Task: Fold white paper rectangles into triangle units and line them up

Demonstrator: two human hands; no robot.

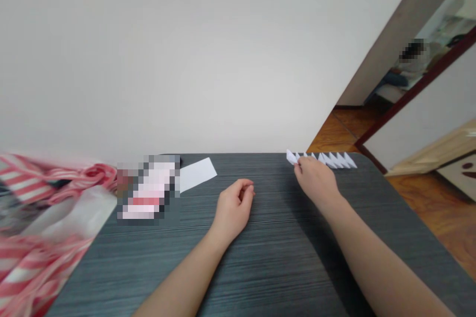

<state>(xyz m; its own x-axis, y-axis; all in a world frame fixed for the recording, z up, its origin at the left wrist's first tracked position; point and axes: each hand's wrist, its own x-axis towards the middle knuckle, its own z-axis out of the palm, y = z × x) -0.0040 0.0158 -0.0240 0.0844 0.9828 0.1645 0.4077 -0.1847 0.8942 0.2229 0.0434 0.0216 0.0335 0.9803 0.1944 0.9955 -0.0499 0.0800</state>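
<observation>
White paper in pointed folds: one folded-paper piece was pinched in the right hand, beside similar pieces aligned along the far edge of the dark bench. The left hand, loosely curled around a narrow hollow, was nearer the viewer and leftward, with a plain paper sheet beyond.

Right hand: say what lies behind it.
Behind the right hand, folded white papers form a row near the far edge of the dark table, showing on both sides. The hand covers part of the row; how many pieces it hides cannot be told.
</observation>
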